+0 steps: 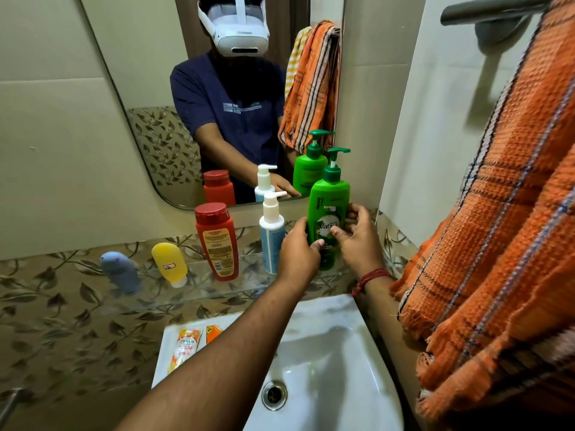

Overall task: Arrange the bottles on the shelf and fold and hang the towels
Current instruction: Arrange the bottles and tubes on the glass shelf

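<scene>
While the green pump bottle is steadied at the right end of the glass shelf, it is clasped from both sides: the left hand at its 8 o'clock, the right hand at its 4 o'clock, fingers of each curled around the body. This two-handed hold appears meant to seat it upright in line with the white pump bottle and red bottle. Its long axis is near vertical, the spout pointing toward 3 o'clock. An orange towel is draped at 3 o'clock.

White sink with sachets on its rim, wall mirror, leaf-patterned tiles
</scene>
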Demonstrator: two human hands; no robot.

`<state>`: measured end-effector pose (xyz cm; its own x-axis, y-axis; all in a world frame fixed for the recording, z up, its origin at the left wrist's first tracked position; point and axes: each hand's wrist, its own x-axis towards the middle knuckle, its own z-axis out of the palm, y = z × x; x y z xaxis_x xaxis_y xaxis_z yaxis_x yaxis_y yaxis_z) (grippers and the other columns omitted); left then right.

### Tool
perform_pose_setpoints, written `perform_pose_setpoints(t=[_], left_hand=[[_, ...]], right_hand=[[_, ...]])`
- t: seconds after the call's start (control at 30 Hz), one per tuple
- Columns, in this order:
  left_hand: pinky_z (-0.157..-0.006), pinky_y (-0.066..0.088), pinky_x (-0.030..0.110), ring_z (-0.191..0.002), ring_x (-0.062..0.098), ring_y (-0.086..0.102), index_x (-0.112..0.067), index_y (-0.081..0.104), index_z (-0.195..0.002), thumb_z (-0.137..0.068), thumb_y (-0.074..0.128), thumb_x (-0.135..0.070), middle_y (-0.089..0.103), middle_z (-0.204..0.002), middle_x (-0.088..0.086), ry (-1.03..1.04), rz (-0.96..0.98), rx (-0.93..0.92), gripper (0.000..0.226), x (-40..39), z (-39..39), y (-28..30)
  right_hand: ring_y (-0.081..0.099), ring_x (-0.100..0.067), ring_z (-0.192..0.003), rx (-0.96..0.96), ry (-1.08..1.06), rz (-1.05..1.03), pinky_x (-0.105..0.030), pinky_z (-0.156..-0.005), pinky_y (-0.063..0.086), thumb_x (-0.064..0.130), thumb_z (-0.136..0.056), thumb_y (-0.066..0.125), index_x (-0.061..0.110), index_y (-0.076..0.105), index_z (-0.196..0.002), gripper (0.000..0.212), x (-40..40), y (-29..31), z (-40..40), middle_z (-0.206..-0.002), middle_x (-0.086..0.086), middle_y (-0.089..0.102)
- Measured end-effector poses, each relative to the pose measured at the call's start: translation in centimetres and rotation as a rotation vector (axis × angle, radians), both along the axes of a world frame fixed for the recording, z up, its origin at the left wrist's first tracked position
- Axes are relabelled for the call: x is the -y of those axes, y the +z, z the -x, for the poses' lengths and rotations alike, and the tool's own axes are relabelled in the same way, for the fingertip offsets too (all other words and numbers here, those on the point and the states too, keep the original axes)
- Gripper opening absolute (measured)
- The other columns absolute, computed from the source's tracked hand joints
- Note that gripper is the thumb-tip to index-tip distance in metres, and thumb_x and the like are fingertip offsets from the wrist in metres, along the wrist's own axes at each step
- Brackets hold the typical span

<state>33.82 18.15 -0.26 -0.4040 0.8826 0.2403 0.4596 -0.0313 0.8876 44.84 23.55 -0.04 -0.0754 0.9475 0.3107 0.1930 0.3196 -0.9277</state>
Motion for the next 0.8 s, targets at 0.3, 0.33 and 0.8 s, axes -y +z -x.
perform_pose_setpoints(t=[0.3, 0.33, 0.8], left_hand=[[-0.089, 0.049, 0.026, -0.116, 0.016, 0.061, -0.019, 0.055, -0.134, -0.09, 0.071, -0.007, 0.068, -0.125, 0.001, 0.001, 0.051, 0.074, 0.047, 0.0, -0.1, -1.4], [-0.089, 0.048, 0.025, -0.116, 0.016, 0.061, -0.018, 0.055, -0.134, -0.091, 0.07, -0.008, 0.068, -0.125, 0.002, -0.004, 0.072, 0.084, 0.047, 0.1, -0.1, -1.6], [-0.079, 0.047, 0.018, -0.111, 0.013, 0.064, -0.017, 0.059, -0.132, -0.089, 0.073, -0.011, 0.07, -0.123, 0.0, 0.053, 0.154, 0.082, 0.045, -0.6, -0.4, -2.6]], right_hand=[[0.061, -0.015, -0.108, 0.181, 0.072, 0.045, -0.032, -0.091, 0.049, 0.001, -0.089, 0.067, 0.014, 0.052, -0.125, 0.041, 0.3, -1.4, -0.9, -0.117, 0.0, 0.065], [0.062, -0.017, -0.108, 0.218, 0.07, 0.061, -0.033, -0.09, 0.05, 0.002, -0.089, 0.067, 0.013, 0.053, -0.123, 0.039, 0.5, -1.8, -0.9, -0.115, -0.001, 0.066], [0.064, -0.027, -0.11, 0.361, -0.047, 0.102, -0.045, -0.092, 0.053, 0.005, -0.09, 0.063, 0.016, 0.055, -0.117, 0.03, 0.5, -3.2, 0.3, -0.116, -0.006, 0.069]])
